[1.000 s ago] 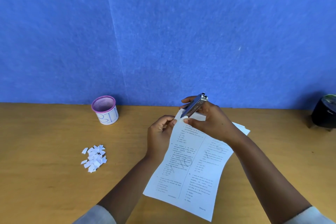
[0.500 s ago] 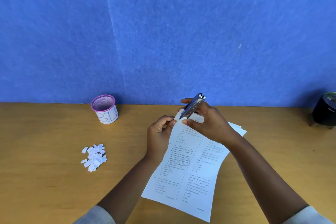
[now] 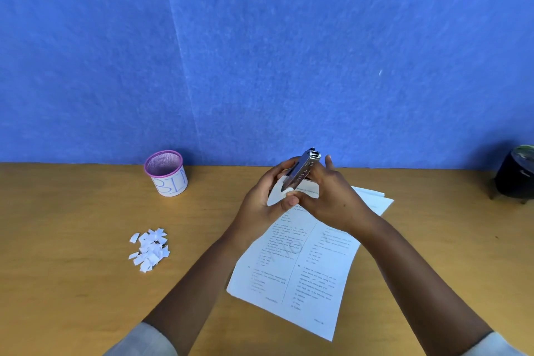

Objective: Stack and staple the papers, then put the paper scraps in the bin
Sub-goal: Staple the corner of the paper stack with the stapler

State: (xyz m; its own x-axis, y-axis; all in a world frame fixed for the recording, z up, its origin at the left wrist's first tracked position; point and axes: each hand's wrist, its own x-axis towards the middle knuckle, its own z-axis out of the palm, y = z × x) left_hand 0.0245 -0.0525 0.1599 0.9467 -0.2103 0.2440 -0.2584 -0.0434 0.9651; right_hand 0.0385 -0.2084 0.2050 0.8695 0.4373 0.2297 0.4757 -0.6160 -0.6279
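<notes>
**Papers being pinched at the top corner for stapling**

Papers, a thin stack of white printed sheets (image 3: 291, 269), are lying on the tan wooden table (image 3: 72, 283) just right of centre, with their far corner lifted off the surface at about 12 o'clock from the stack's middle. The left hand (image 3: 260, 202) is curling its fingers and thumb round that raised corner, pinching it. The right hand (image 3: 326, 199) is gripping a slim silver metal stapler (image 3: 303, 172), tilted with its tail pointing up toward 1 o'clock and its mouth sitting over the pinched corner; whether the jaws are already closing on the sheets is hidden by the fingers.

The sheets are looking light and floppy, so they are likely bending wherever they are unsupported and sliding against each other easily. Holding them close beside the stapler's mouth, as the left hand is doing, seems the sound place, keeping the edges aligned. The stapler is appearing rigid and small, suiting a full-hand squeeze.

At 9 o'clock from the stack, well apart, a small heap of white torn paper scraps (image 3: 150, 248) is waiting; they are probably needing a gathering pinch or scoop. The purple-rimmed mesh cup lettered BIN (image 3: 167, 175) is standing at 11 o'clock.
</notes>
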